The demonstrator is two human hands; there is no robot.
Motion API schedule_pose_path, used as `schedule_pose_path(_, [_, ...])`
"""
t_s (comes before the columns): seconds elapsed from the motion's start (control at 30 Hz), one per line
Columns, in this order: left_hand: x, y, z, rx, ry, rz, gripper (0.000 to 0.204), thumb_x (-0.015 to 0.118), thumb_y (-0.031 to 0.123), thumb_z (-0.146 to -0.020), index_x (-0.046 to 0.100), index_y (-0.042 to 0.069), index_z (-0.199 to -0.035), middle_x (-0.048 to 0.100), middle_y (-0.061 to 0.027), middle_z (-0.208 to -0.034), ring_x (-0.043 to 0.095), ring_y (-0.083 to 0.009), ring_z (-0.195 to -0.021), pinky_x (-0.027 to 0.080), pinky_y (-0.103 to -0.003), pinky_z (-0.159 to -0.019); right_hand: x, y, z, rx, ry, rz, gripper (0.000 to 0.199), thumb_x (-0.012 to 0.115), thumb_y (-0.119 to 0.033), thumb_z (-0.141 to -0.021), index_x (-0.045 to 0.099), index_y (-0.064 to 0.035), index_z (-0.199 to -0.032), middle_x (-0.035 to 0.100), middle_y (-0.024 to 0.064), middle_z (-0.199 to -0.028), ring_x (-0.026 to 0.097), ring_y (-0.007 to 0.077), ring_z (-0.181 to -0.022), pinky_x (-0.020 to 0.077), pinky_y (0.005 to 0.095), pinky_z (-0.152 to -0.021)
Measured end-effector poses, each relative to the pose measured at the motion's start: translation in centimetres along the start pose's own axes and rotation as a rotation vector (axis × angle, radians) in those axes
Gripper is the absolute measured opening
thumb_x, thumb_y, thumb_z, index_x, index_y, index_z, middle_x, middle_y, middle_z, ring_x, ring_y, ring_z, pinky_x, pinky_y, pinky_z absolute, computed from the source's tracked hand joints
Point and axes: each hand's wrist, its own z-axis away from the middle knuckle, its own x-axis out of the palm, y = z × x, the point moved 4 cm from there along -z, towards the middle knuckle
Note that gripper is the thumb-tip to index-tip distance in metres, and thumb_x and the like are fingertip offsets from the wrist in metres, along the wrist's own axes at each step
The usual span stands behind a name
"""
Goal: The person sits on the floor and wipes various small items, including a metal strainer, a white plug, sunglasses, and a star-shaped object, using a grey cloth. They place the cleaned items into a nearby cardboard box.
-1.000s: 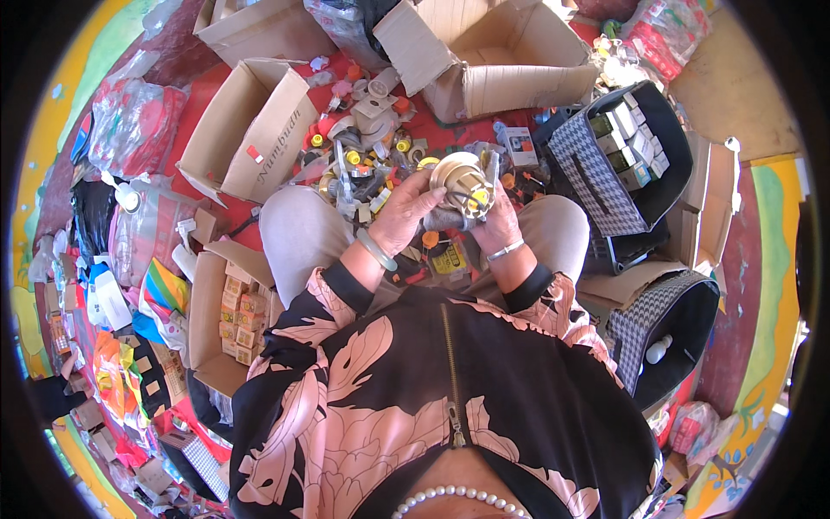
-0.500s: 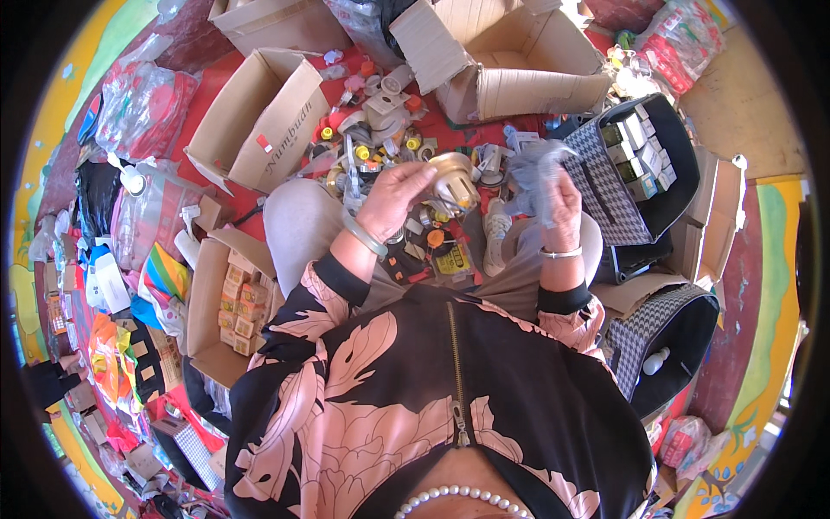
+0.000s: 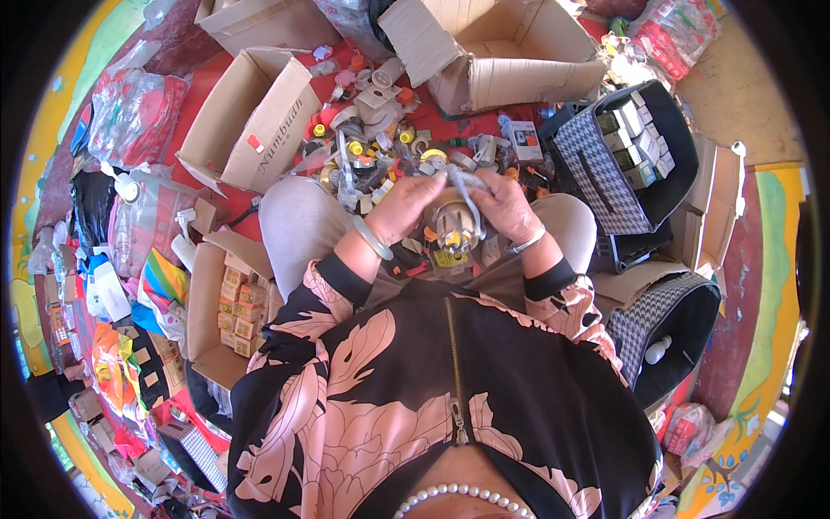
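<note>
Between my knees, my left hand [image 3: 408, 206] grips a brass-coloured round metal fitting [image 3: 453, 220] with slots in its lower wall. My right hand [image 3: 510, 208] has closed on a thin blue-grey cloth [image 3: 468, 182], which lies against the fitting's upper rim. Both hands are close together, thumbs toward each other. What the fitting is for cannot be made out. Beneath and beyond them spreads a pile of small loose parts [image 3: 372, 130], with yellow, orange and grey pieces.
An upright carton [image 3: 251, 130] stands ahead to the left and an open carton [image 3: 527, 86] farther off. At the right sits a houndstooth bin [image 3: 601, 186] filled with small boxes. A carton of small packets [image 3: 212, 303] is by my left knee. Another houndstooth bin [image 3: 635, 324] lies tipped on the right.
My right hand has brought the cloth left and onto the fitting. The fitting has come slightly lower, its slotted end now facing me. A white box now shows where the cloth was.
</note>
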Motion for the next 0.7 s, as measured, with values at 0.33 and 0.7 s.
schedule_pose_path(0.33, [1.8, -0.3, 0.3, 0.21, 0.02, 0.355, 0.036, 0.049, 0.02, -0.091, 0.047, -0.002, -0.12, 0.056, -0.0083, -0.111, 0.053, -0.0165, -0.102, 0.04, -0.031, -0.091, 1.3, 3.0, 0.7, 0.04, 0.277, -0.971, 0.028, 0.056, -0.017, -0.088, 0.056, -0.002, -0.111, 0.062, 0.0044, -0.101, 0.057, 0.0106, -0.09, 0.0453, 0.0252, -0.08])
schedule_pose_path(0.7, [2.6, 3.7, 1.8, 0.201, -0.19, -0.483, 0.034, 0.047, 0.02, -0.093, 0.052, -0.003, -0.117, 0.062, -0.0038, -0.1, 0.053, -0.007, -0.091, 0.042, -0.022, -0.082, 0.0, 2.1, 2.3, 0.041, -0.025, -0.467, 0.034, 0.055, -0.026, -0.089, 0.055, 0.0017, -0.108, 0.059, -0.0004, -0.09, 0.05, 0.005, -0.081, 0.0433, 0.021, -0.073])
